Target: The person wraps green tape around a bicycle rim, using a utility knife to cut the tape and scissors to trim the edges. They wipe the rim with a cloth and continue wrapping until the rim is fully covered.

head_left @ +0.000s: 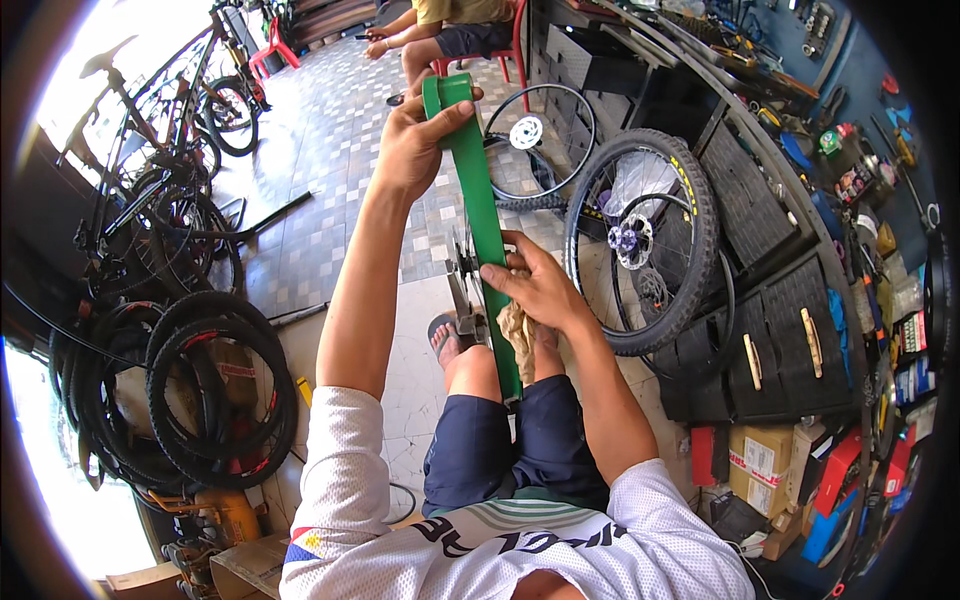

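Note:
My left hand [415,140] is raised in front of me, gripping a roll of green tape [448,92] with the thumb pressed on it. From the roll, a taut green strip [480,195] runs down toward my knees. Around that strip, lower down, my right hand [548,290] is closed with its thumb on top. A crumpled tan rag [518,340] hangs below the right palm. Behind the strip, a bicycle wheel stands edge-on, with its hub [465,258] showing at a metal stand [462,305]. The strip hides most of the rim.
A wheel with a knobby tyre [690,230] leans against dark drawers [745,190] at right; a bare rim [590,110] lies beyond. Tyres [225,390] and bicycles [165,210] crowd the left. Ahead, a person [455,25] sits on a red chair [518,60]. Boxes [757,465] stand at lower right.

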### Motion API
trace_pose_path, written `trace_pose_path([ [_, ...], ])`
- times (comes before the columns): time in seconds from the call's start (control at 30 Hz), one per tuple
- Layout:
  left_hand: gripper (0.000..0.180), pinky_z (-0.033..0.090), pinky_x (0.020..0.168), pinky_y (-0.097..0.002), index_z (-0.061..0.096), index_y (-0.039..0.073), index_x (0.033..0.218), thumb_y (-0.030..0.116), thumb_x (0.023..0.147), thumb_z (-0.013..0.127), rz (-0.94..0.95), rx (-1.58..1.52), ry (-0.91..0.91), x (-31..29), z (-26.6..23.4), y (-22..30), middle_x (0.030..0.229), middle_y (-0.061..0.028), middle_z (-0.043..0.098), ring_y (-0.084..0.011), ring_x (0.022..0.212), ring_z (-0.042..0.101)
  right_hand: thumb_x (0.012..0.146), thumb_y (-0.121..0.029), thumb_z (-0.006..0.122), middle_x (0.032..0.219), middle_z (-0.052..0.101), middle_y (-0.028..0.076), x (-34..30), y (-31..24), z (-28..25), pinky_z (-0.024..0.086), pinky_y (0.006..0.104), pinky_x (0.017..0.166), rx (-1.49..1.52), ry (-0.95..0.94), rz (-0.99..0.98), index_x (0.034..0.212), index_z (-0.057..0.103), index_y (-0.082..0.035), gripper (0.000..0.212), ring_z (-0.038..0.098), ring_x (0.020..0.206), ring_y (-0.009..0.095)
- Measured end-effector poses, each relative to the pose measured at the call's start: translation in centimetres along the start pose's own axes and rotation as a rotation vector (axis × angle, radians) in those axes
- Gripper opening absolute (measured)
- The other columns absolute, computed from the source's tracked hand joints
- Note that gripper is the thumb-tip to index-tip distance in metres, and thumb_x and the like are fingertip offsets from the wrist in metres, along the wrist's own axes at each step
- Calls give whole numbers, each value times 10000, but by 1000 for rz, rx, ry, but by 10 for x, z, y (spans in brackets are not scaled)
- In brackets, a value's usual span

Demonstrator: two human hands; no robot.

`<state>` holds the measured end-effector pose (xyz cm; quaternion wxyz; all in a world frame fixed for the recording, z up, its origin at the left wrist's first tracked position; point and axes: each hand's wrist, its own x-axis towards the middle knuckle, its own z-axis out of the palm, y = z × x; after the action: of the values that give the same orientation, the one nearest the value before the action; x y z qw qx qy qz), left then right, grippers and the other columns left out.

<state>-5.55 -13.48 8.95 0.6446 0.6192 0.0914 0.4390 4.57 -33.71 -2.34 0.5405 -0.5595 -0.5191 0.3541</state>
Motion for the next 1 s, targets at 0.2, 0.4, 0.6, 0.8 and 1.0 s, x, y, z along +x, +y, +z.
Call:
trace_pose_path([
  [0.2,362,579,774,-333,666,-45,1158,241,949,740,-100,-267,9,28,3,30,1094,-113,712,-189,923,694,969,-294,706,1067,730,152,-15,16,9,526,310,884,129,6,41,1447,475,6,610,683,998,179],
  [0.4,301,594,811,-364,680,-24,1156,167,935,748,180,141,-16,47,-10,19,1071,-98,714,-184,920,702,983,-326,677,1083,734,164,-43,28,16,526,340,891,-22,15,57,1478,464,-108,582,711,1025,245],
  [0.6,368,600,777,-354,691,-40,1167,223,922,771,-16,-186,-78,45,-2,25,1037,-68,715,-186,871,707,982,-311,681,1085,739,144,-70,41,20,531,334,866,60,-1,52,1472,464,-110,572,716,1007,226],
  [0.8,294,413,1114,-407,787,116,1139,257,882,814,471,591,102,60,-15,4,1462,-115,535,-239,1421,410,988,-170,681,1167,699,100,-80,42,26,492,288,907,210,-12,26,1464,447,-41,545,629,1064,137],
  [1.0,276,372,1155,-431,811,174,1074,304,835,855,393,556,146,68,-32,-15,1601,-153,356,-269,1519,231,989,-174,679,1224,672,85,-79,38,27,488,289,925,189,-11,21,1471,439,-19,560,612,1102,132],
])
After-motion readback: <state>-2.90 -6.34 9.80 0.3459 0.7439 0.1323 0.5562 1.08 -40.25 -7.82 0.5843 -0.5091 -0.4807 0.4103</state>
